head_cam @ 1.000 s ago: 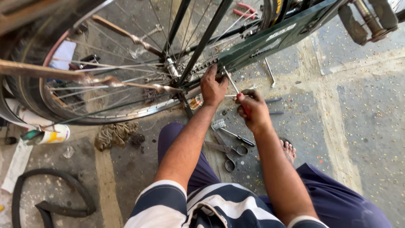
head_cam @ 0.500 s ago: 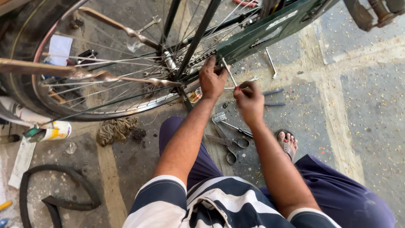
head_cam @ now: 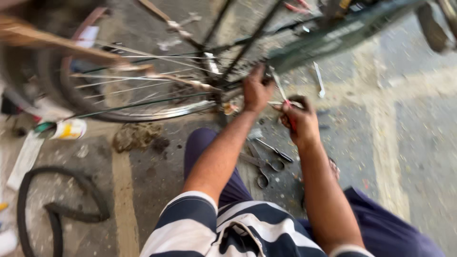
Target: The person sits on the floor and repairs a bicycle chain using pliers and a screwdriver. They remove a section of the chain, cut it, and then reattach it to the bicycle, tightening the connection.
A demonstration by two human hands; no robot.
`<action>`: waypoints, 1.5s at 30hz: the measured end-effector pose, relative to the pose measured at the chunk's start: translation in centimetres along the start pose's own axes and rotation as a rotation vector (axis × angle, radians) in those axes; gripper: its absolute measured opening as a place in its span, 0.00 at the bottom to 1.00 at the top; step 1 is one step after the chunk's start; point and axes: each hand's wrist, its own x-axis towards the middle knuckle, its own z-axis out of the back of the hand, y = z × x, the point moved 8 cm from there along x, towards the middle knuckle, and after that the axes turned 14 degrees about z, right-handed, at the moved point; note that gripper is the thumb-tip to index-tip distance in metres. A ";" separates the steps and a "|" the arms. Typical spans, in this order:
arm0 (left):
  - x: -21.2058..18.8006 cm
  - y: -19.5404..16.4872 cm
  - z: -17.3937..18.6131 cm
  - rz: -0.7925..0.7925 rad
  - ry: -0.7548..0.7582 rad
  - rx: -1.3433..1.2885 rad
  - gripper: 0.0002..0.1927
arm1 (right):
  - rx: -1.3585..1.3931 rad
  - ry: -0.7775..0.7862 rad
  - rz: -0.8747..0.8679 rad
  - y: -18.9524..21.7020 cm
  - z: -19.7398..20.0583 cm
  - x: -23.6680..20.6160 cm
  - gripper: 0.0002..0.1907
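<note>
My left hand (head_cam: 257, 90) grips the bicycle wheel (head_cam: 138, 81) by its rim, fingers curled shut. My right hand (head_cam: 297, 121), at four o'clock of it, is closed on a red-handled tool (head_cam: 285, 102) whose long axis points to eleven o'clock, toward the spokes.

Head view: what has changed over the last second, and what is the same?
Mostly the camera swung, so the bicycle wheel now reads blurred. The left hand remains at the wheel by the frame, and the right hand still grips a red-handled tool beside it. Scissors, can and loose tyre lie on the ground as before.
</note>
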 end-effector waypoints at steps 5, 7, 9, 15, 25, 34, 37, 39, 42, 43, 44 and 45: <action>-0.5 -0.2 1.4 -0.003 -0.026 0.049 0.31 | -0.607 0.063 0.539 3.4 -1.2 -1.5 0.09; -0.6 0.0 1.7 0.049 0.011 0.070 0.33 | 0.629 0.078 -0.356 -2.6 -2.9 -2.4 0.08; -1.1 -0.1 2.1 0.049 0.020 0.070 0.34 | 0.271 0.041 -0.244 -2.3 -1.4 -1.9 0.07; -1.4 -0.6 3.2 -0.047 -0.053 0.061 0.33 | -0.653 -0.046 0.366 1.9 -1.0 -1.7 0.09; -0.9 0.8 3.4 0.022 0.005 0.043 0.30 | -0.572 0.006 0.256 -0.8 -1.7 -1.4 0.08; -1.1 2.6 3.0 -0.122 -0.050 0.091 0.35 | -0.060 0.048 -0.004 -2.5 -3.1 -2.7 0.09; -3.1 3.6 2.4 -0.100 -0.102 0.014 0.34 | -0.098 0.029 0.080 -3.7 -1.1 -2.7 0.09; -5.2 4.2 2.2 -0.135 -0.222 -0.064 0.31 | -0.115 0.006 0.102 -5.0 1.0 -2.1 0.08; -9.1 5.5 2.0 -0.208 -0.464 -0.114 0.28 | -0.157 0.025 0.137 -7.8 3.6 -1.5 0.08; -9.9 6.2 1.6 -0.196 -0.498 -0.104 0.28 | -0.182 0.031 0.153 -8.4 4.6 -1.4 0.08; -10.5 6.7 1.1 -0.177 -0.541 -0.090 0.29 | -0.182 0.030 0.151 -8.9 5.4 -1.3 0.07; -10.9 7.2 0.7 -0.156 -0.584 -0.077 0.31 | -0.178 0.021 0.152 -9.4 5.9 -1.1 0.07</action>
